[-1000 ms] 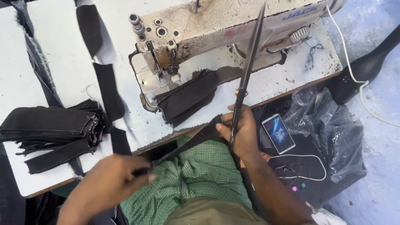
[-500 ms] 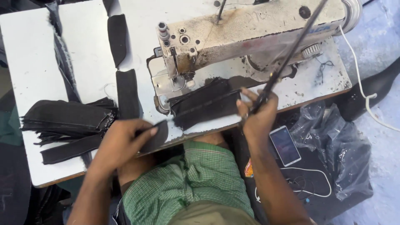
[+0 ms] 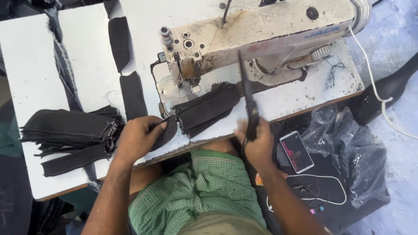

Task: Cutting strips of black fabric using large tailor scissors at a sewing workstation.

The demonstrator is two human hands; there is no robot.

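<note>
My left hand (image 3: 138,138) presses a black fabric piece (image 3: 167,132) flat on the white table (image 3: 39,82), just left of a black fabric bundle (image 3: 208,109) under the sewing machine's needle (image 3: 191,80). My right hand (image 3: 257,143) grips long dark scissors (image 3: 247,98) by the handles at the table's front edge. The blades point up and away, crossing in front of the worn cream sewing machine (image 3: 261,30). The right hand is blurred.
A stack of black fabric pieces (image 3: 69,130) lies at the left. Black strips (image 3: 126,65) run up the table. On my right a phone (image 3: 296,151) with a white cable (image 3: 322,191) rests on a dark bag beside clear plastic (image 3: 352,148).
My left hand moved up from my lap onto the table and onto the fabric piece. My right hand swung the scissors from tilted right to nearly upright, and lowered toward the table edge.
</note>
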